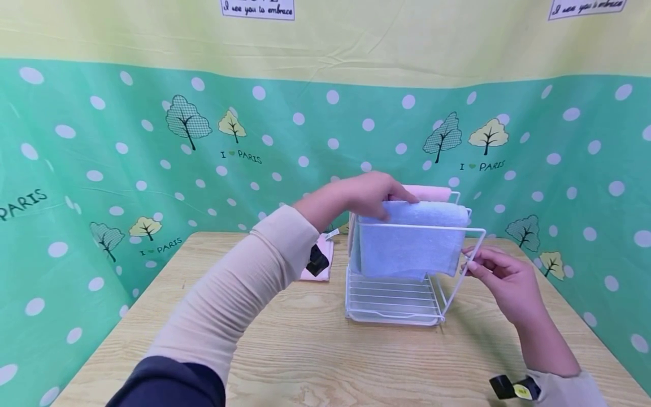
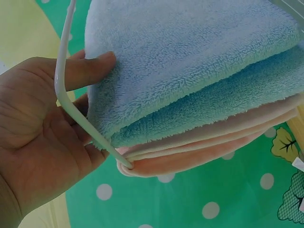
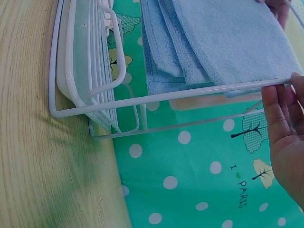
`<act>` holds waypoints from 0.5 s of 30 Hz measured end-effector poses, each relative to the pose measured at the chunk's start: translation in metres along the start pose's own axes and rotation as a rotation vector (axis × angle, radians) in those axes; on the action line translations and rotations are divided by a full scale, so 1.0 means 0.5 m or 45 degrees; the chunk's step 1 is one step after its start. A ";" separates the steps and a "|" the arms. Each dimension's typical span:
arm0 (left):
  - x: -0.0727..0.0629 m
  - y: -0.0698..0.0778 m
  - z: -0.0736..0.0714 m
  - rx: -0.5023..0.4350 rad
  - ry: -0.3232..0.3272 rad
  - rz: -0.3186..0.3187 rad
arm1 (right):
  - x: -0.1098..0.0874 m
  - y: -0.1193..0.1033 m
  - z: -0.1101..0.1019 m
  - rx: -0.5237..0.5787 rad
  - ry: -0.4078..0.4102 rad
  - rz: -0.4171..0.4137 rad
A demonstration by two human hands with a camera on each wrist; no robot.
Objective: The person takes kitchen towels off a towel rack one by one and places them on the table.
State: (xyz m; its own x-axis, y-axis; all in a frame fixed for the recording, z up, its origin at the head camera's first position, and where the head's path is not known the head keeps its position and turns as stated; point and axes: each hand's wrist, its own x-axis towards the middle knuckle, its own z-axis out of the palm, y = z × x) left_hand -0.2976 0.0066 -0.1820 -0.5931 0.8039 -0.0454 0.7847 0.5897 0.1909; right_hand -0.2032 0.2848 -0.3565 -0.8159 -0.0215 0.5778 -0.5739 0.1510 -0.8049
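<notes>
Pinching the light blue towel [image 1: 412, 249] at its upper left with the left hand [image 1: 373, 192], thumb on the near face, other fingers behind. Also gripping the right side of the white wire rack [image 3: 156, 98] between right hand [image 1: 513, 288] thumb and fingertips. Towel-wise, hanging blue behind the near top bar [image 1: 437, 228], with a pink towel [image 1: 429, 193] at the far side. Below, a pale tray [image 1: 386, 320] under wire slats; off left, folded pink cloth [image 1: 327, 249] on the table [image 1: 305, 345].

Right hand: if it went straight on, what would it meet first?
First the white side bar the right hand pinches, then probably the blue towel, though depth is unclear.
</notes>
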 end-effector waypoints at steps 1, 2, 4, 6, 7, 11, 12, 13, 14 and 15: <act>0.002 0.000 0.001 0.007 0.005 0.005 | 0.000 0.000 0.000 -0.006 0.002 0.003; 0.003 0.000 0.001 0.013 0.010 0.013 | 0.000 0.000 0.000 -0.011 0.003 0.004; 0.007 0.001 0.003 0.008 0.021 0.019 | -0.001 0.001 0.000 -0.018 0.004 0.008; 0.011 0.003 0.004 0.007 0.029 0.026 | -0.001 0.002 -0.001 -0.016 0.006 0.009; 0.013 0.004 0.004 0.001 0.032 0.028 | -0.002 0.002 -0.002 -0.013 0.006 0.008; 0.019 0.008 0.004 -0.020 0.029 0.030 | -0.002 0.004 -0.002 0.004 0.001 0.004; 0.020 0.008 0.004 -0.028 0.027 0.034 | -0.002 0.004 -0.002 0.012 -0.002 0.003; 0.022 0.009 0.003 -0.037 0.025 0.036 | -0.002 0.004 -0.002 0.014 -0.003 0.003; 0.023 0.009 0.003 -0.038 0.025 0.041 | -0.002 0.004 -0.002 0.016 -0.004 0.001; 0.024 0.009 0.003 -0.041 0.027 0.046 | -0.002 0.004 -0.001 0.017 -0.004 0.000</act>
State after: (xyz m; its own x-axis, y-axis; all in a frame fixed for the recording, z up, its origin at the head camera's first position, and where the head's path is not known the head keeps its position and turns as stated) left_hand -0.3008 0.0192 -0.1830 -0.5686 0.8224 -0.0176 0.7995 0.5575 0.2237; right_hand -0.2036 0.2859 -0.3586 -0.8162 -0.0248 0.5772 -0.5747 0.1376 -0.8067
